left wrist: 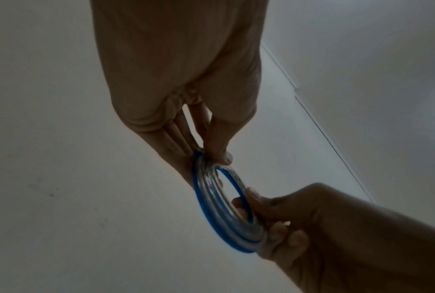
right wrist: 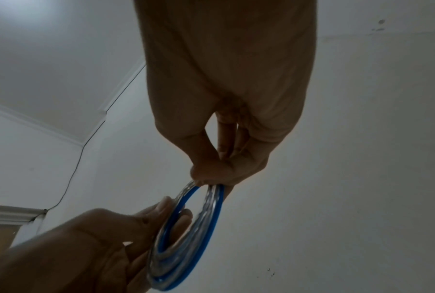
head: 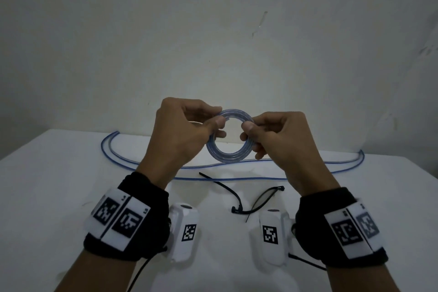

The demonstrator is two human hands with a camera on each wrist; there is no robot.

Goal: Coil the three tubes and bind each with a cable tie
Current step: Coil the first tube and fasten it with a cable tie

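Above the worktop (head: 71, 185), the left hand (head: 180, 130) and right hand (head: 282, 140) each pinch one side of the coil (head: 228, 136).

White table (head: 59, 185) bears two tubes (head: 113, 154), cable ties (head: 227, 188).

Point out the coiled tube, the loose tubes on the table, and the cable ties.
coiled tube (head: 214, 152), head view, lower-left arc.
loose tubes (head: 113, 149), head view, left bend.
cable ties (head: 229, 189), head view, strap of the left tie.

Clear, blue-striped coiled tube (head: 228, 136); black cable ties (head: 239, 199); white table (head: 47, 185); black wristbands (head: 132, 216)
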